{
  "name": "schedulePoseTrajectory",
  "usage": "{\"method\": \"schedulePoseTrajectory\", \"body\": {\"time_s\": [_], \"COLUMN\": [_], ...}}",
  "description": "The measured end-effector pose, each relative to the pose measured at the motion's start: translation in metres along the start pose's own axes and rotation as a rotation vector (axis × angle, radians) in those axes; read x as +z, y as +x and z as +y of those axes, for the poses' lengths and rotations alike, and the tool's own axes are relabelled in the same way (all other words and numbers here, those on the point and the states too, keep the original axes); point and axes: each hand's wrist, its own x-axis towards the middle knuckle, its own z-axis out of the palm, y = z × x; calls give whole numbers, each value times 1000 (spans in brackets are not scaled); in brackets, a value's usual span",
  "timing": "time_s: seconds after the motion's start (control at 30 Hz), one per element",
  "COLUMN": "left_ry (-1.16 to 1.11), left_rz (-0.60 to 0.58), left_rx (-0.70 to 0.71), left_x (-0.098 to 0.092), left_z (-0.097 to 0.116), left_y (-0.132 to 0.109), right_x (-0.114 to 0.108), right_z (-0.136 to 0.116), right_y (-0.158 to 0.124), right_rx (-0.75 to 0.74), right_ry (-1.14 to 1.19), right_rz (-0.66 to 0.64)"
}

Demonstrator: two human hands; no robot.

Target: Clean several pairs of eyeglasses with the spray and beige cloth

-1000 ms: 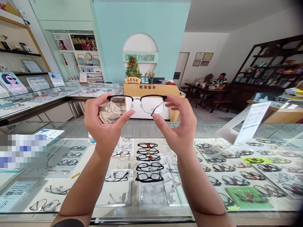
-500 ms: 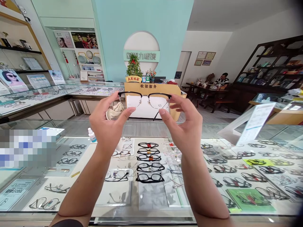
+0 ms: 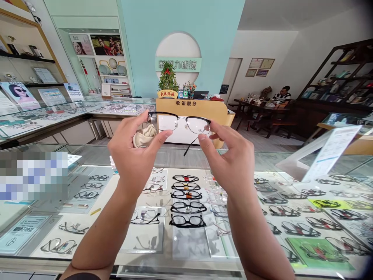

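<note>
Eyeglasses point(image 3: 182, 118), and they're up in the air, raised above the level of the glass display case point(image 3: 175, 268) and seen against the cashier counter point(image 3: 198, 108) beyond! Look at the line of them: the long axis runs side to side, from the left hand point(image 3: 131, 151) to the right hand point(image 3: 233, 155), dipping a touch toward the right end. Neither hand is clearly nearer; the pair sits squarely between.

Inside the case, row upon row of spectacle frames point(image 3: 284, 211). Low in the middle, a pale panel point(image 3: 189, 245) lies under a column of five dark frames point(image 3: 189, 195); over on the right, a green card point(image 3: 329, 264) carries another pair point(image 3: 319, 249).

To the grips! The left curls round its end, index finger at the top corner, thumb low by the lens. The right holds narrow at the opposite corner, thumb by the side arm. And in the left palm, a bunched pale cloth point(image 3: 142, 137)! Near that wrist, a white bottle point(image 3: 113, 165), mostly hidden. Smallest of all, the dark temple tip point(image 3: 185, 153) pokes down free, left of the right thumb; the other temple I can't make out.
</note>
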Motion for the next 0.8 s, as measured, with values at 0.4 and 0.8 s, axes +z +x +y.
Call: {"method": "schedulePoseTrajectory", "body": {"time_s": [0.4, 0.8], "left_ry": [13, -6], "left_rz": [35, -79], "left_rx": [45, -115], "left_x": [0, 1], "left_z": [4, -4], "left_y": [1, 1], "right_x": [-3, -3], "right_z": [4, 0], "right_y": [1, -1], "right_rx": [6, -98], "right_ry": [44, -54], "right_rz": [-38, 112]}}
